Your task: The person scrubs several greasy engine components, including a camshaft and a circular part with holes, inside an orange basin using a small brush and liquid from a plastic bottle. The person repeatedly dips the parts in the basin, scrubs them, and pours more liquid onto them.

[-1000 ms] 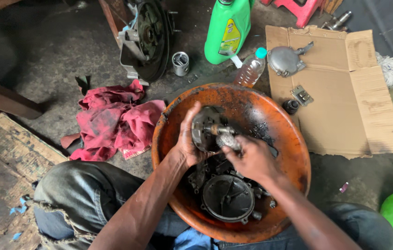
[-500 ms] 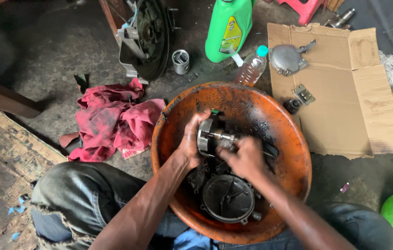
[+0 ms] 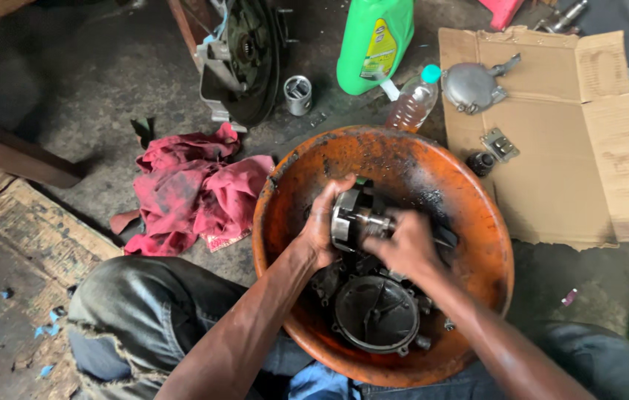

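A greasy metal engine part [image 3: 355, 218], round with a short shaft, is held above a big orange basin [image 3: 470, 207]. My left hand [image 3: 322, 226] grips its round body from the left. My right hand [image 3: 407, 244] closes on the shaft end from the right. Below my hands, in the basin's dark oily bottom, lies a round black engine cover [image 3: 377, 315] among several smaller dirty parts.
A red rag [image 3: 188, 189] lies left of the basin. Behind it stand a green jug [image 3: 375, 44], a small plastic bottle [image 3: 412, 104], a metal sleeve [image 3: 298, 95] and an engine casing [image 3: 244, 55]. Flattened cardboard [image 3: 581, 141] at right carries a grey metal cover [image 3: 471, 87] and small fittings.
Both hands have turned the metal part over the basin; its round face and shaft now show more clearly between my hands. It stays over the same spot.
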